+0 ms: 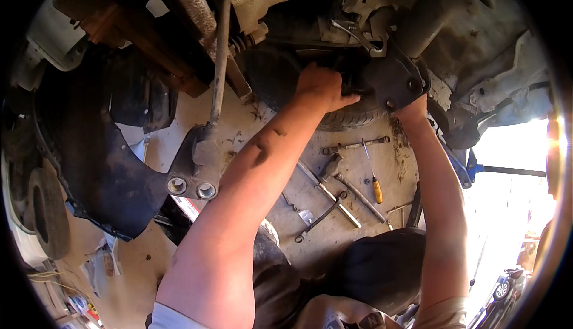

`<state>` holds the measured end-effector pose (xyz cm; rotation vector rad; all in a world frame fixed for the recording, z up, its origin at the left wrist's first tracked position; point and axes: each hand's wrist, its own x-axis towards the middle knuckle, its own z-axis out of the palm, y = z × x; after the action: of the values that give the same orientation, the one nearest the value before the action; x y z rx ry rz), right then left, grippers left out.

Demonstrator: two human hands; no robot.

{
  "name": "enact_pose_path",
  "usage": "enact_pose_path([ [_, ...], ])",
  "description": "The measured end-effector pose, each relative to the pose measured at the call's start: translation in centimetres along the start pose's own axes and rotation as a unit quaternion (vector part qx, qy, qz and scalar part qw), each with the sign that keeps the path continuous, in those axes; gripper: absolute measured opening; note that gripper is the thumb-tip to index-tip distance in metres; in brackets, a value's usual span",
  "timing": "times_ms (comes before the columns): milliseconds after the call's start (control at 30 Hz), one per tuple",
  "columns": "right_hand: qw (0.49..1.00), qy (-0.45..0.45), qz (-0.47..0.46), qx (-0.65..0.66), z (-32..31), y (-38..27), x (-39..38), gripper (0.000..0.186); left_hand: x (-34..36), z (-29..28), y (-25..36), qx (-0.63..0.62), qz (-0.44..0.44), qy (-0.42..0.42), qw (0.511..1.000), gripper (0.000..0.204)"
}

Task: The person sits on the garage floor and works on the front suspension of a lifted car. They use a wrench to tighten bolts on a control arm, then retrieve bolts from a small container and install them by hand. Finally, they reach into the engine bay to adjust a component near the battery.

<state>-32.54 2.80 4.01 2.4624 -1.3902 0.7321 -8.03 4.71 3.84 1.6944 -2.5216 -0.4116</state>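
Observation:
My left hand (322, 87) reaches up into the dark wheel area at the tire (274, 75), its fingers curled on something I cannot make out and one digit pointing right. My right hand (412, 107) is raised behind a dark bracket with bolt holes (397, 75), which hides its fingers. Just above the bracket rests a bright metal wrench (358, 34). A hanging metal link (191, 171) with two round holes is left of my left forearm. Below my hands, a yellow-handled screwdriver (376, 190), a hammer (331, 167), wrenches (313, 221) and several bars lie on the floor (245, 126).
Rusty undercarriage parts (131, 31) hang overhead. A large black plastic liner (95, 156) and a loose tire (48, 212) are at the left. A blue stand or jack (470, 168) is at the right beside a bright opening, with a parked car (501, 290) beyond. My knees show at the bottom.

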Motion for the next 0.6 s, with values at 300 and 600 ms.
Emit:
enact_pose_path([
  [300, 0.997, -0.033, 0.007, -0.069, 0.0, 0.7, -0.2, 0.033, 0.2, 0.0, 0.1, -0.005, 0.011, 0.025, 1.000, 0.072],
  [600, 0.973, -0.159, 0.141, -0.094, -3.2, -3.3, -2.4, 0.028, 0.1, 0.1, -0.3, 0.012, 0.002, 0.020, 1.000, 0.068],
])
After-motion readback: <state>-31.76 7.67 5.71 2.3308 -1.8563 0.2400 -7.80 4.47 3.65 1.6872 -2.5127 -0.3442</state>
